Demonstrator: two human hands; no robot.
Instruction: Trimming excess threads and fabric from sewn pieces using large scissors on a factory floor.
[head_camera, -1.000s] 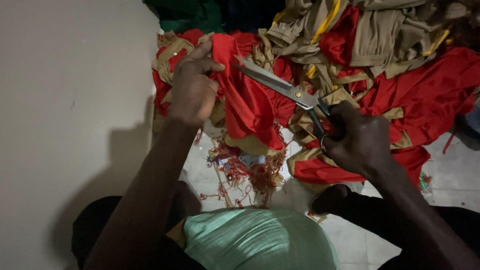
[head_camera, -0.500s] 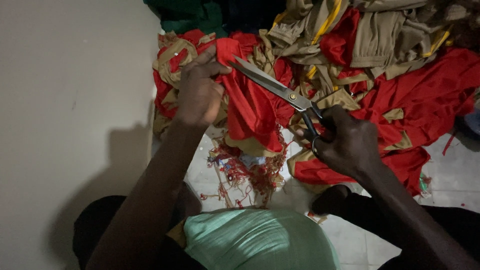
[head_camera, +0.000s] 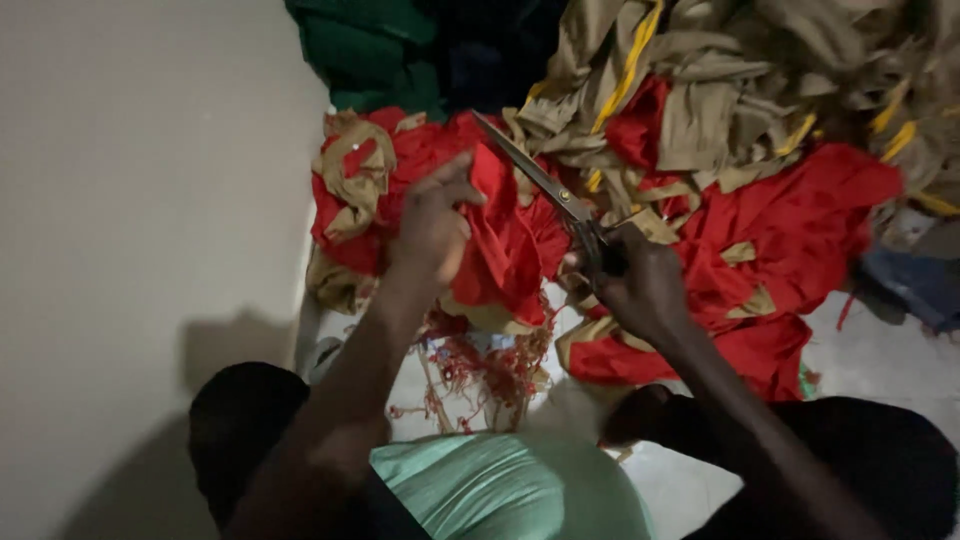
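Centrally: red cloth piece (head_camera: 505, 235), bunched, pinched at its upper edge by the left hand (head_camera: 432, 225), fingers closed on the fabric. Right hand (head_camera: 640, 285), clamped around the dark handles of metal scissors (head_camera: 540, 180), blades together, tip pointing up-left just beside the held cloth. Behind: heap of red and khaki garments (head_camera: 760, 150). Below: red thread scraps (head_camera: 490, 365) on the floor.

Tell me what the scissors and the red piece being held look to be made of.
Scissors: blades look like bare metal, grey with a dull shine and a small pivot screw; the handles are hidden in the right hand. Red piece, gripped by the left hand: woven cloth, matte, judging by its soft folds and creases; the exact fibre cannot be told.
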